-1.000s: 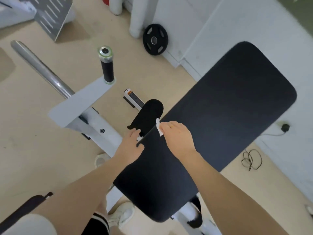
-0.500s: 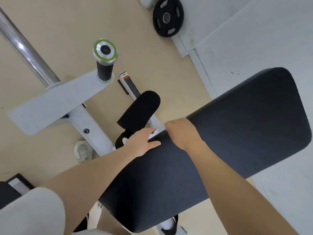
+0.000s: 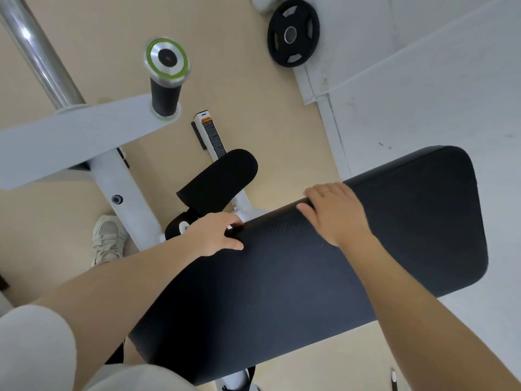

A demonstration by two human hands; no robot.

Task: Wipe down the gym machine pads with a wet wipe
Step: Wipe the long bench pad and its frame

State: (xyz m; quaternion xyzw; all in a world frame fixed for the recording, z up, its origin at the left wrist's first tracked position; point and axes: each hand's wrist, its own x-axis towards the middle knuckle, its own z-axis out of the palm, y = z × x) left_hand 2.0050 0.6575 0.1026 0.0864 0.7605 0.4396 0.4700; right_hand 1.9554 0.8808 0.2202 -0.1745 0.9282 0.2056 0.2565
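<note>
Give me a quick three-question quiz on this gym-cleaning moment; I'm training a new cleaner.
1. True or false: both hands rest on the large black pad.
2. Which hand is nearer the small roller pad? A) left hand B) right hand
3. Fill in: the weight plate leans against the ____.

Key: 1 true; 2 A; 3 wall. The wipe itself is not visible now.

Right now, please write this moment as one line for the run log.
stage: wiping | left hand: gripping large pad edge | right hand: flat on far edge | wipe: not visible
</note>
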